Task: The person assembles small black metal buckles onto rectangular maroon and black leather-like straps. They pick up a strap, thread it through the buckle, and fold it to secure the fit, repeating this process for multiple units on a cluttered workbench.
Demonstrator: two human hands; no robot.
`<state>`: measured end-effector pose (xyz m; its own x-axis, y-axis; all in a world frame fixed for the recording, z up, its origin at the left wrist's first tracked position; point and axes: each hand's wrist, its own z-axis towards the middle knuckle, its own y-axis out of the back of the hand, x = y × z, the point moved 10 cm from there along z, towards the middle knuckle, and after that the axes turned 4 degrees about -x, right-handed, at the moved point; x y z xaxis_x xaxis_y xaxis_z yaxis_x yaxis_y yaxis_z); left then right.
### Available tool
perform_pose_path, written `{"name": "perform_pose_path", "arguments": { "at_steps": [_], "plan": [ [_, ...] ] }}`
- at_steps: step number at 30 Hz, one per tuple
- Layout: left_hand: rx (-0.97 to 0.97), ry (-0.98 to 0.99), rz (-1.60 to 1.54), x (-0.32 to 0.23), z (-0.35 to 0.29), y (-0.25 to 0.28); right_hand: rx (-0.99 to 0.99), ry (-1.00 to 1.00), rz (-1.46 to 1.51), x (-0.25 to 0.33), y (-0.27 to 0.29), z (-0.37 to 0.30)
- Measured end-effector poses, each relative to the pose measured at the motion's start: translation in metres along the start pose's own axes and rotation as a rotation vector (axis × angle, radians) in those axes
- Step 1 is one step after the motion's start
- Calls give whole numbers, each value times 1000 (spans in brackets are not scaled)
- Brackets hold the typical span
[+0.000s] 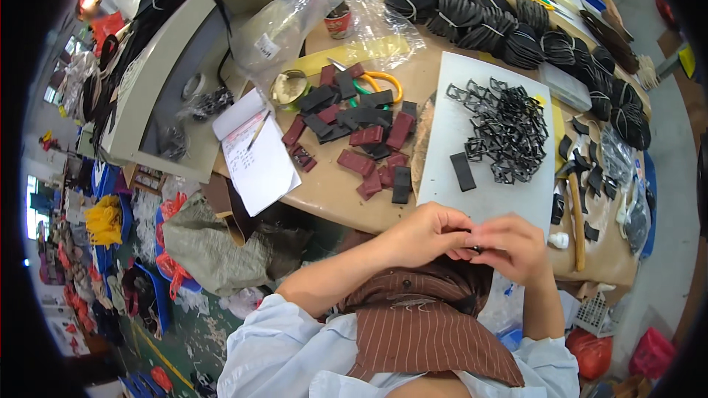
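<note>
At the near edge of a white board (483, 77), my left hand (435, 232) and my right hand (520, 247) meet with fingertips pinched together. Between them is a small black piece (476, 249), mostly covered by the fingers, so its kind does not show. Just beyond the hands, a flat black rectangular strap piece (462, 171) lies on the board. A tangled heap of black metal buckle frames (509, 129) takes up the board's right half. Left of the board are many folded maroon strap pieces (357, 163) and black strap pieces (401, 184), loosely piled on the brown table.
Orange-handled scissors (391, 81) lie behind the pile, beside an open tin (290, 88). A notepad (254, 155) with a pen overhangs the left table edge. Bundled black cords (487, 26) line the back. On the right lies a wooden-handled hammer (577, 228).
</note>
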<state>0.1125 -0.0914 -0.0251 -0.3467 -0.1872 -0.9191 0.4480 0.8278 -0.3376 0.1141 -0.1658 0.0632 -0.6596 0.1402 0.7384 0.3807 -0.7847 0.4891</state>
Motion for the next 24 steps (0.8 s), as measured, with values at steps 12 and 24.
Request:
{"name": "perform_pose_path", "arguments": {
  "at_steps": [12,24],
  "plan": [
    [-205,30,103,-15,-10,22,-159,-75,-152,2,10,5],
    [-436,-213,-235,-5,-17,29,-358,-73,-205,-2,-3,-16]
  ]
}}
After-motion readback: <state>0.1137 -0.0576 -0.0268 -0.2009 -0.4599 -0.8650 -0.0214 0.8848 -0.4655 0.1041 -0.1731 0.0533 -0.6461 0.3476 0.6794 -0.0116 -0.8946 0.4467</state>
